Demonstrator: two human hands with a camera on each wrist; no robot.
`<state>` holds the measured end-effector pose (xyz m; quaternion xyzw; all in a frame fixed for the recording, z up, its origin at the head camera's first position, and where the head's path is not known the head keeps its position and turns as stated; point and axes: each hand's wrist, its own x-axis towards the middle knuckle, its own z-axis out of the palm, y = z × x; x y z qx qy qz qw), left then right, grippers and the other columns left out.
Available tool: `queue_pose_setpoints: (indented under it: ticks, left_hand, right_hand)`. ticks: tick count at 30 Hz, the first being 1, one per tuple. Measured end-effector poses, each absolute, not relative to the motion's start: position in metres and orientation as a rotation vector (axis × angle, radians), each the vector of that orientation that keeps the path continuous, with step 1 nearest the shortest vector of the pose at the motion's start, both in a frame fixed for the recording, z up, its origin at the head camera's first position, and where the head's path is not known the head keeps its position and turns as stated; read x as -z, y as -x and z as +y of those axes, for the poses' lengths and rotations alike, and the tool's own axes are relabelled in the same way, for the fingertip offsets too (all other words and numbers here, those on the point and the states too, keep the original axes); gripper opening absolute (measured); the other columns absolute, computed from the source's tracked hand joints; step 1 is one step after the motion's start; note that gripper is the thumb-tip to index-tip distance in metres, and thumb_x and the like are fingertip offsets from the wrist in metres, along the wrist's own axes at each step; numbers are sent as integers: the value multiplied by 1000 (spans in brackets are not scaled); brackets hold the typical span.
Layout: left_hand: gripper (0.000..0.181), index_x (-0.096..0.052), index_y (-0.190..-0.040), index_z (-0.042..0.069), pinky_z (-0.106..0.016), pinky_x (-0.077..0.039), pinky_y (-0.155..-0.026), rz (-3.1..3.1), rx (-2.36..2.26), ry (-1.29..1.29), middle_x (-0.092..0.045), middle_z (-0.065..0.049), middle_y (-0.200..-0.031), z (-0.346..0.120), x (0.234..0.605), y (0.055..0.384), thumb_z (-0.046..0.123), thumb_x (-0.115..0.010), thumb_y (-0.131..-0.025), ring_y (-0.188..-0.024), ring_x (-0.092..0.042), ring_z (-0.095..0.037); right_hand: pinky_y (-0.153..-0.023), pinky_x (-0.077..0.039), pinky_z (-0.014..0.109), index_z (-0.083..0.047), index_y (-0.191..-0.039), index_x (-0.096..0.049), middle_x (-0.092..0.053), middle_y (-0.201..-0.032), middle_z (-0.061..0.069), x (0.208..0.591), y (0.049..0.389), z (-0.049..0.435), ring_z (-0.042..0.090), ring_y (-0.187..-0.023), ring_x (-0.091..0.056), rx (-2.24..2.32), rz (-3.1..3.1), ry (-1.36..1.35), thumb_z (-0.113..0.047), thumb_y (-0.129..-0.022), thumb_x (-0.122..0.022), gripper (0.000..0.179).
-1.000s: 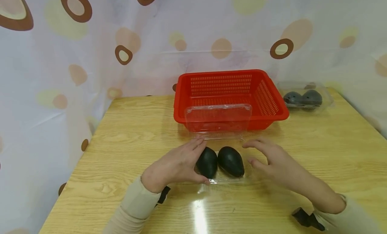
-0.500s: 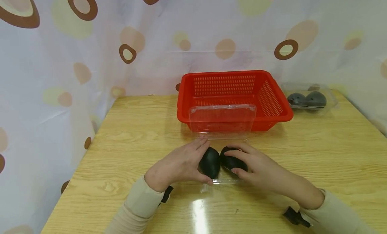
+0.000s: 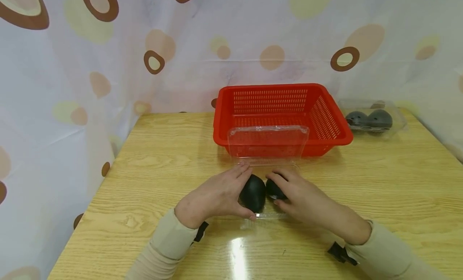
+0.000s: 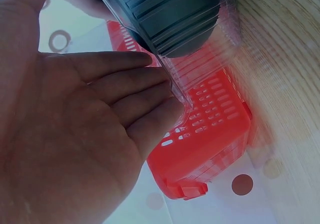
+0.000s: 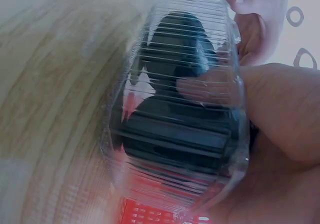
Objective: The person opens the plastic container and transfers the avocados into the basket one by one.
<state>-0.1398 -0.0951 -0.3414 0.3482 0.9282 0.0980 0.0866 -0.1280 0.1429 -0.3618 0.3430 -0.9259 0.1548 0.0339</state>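
A clear plastic clamshell box [image 3: 269, 216] stands on the table with its lid [image 3: 268, 154] raised at the back. Two dark avocados lie side by side in it. My left hand [image 3: 217, 197] holds the box's left end, thumb at the front edge and fingers at the back; in the left wrist view its fingers reach to the rim. The left avocado [image 3: 254, 195] sits beside that palm. Inside the box, my right hand [image 3: 307, 197] grips the right avocado [image 3: 275, 188], partly covering it. The right wrist view shows the thumb [image 5: 210, 86] through the ribbed wall.
Behind the raised lid stands a red plastic basket [image 3: 341, 141] with slotted walls. Farther right, by the patterned cloth [image 3: 224, 31], another clear box [image 3: 398, 118] contains two dark avocados [image 3: 380, 119]. Wood-grain table [image 3: 162, 151] lies around the box.
My right hand has moved left from beside the box and closed its fingers round the right avocado. The left hand keeps its place on the box.
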Motion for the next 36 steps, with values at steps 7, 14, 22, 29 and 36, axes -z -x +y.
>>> queue_pose_setpoints:
  ticks: [7, 14, 22, 29, 36]
  left_hand:
    - [113, -30, -154, 2, -36, -32, -120, 2752, -274, -1004, -30, -13, -162, -94, 342, 141, 65, -78, -72, -151, -28, -24]
    - [112, -32, -154, 2, -35, -33, -120, 2753, -292, -1010, -32, -14, -161, -94, 340, 140, 64, -78, -72, -150, -29, -25]
    - [111, -33, -153, 2, -35, -33, -120, 2758, -302, -1006, -31, -15, -161, -95, 341, 140, 64, -79, -72, -151, -29, -24]
    - [110, -34, -153, 3, -35, -33, -120, 2760, -299, -993, -32, -14, -161, -95, 341, 141, 64, -78, -73, -151, -28, -24]
    - [113, -32, -154, 2, -34, -30, -121, 2753, -300, -999, -29, -14, -162, -95, 340, 141, 65, -78, -72, -152, -26, -24]
  right_hand:
    - [-89, -57, 47, -1, -130, -56, -59, -126, 15, 360, 129, 139, 32, -112, -60, -430, -2877, -1030, -15, -82, -81, 55]
    - [-78, -58, 41, -9, -117, -58, -62, -113, 9, 357, 130, 139, 23, -95, -62, -500, -2907, -1008, -14, -79, -83, 46]
    - [-81, -58, 42, -7, -121, -58, -62, -115, 11, 359, 135, 139, 24, -96, -62, -489, -2921, -1033, -13, -78, -81, 49]
    - [-90, -56, 49, -3, -128, -61, -60, -126, 14, 358, 137, 140, 31, -110, -62, -525, -2968, -1030, -16, -81, -78, 52]
    - [-89, -57, 47, -5, -128, -61, -61, -127, 13, 356, 136, 145, 30, -111, -63, -626, -2941, -1032, -15, -81, -77, 50]
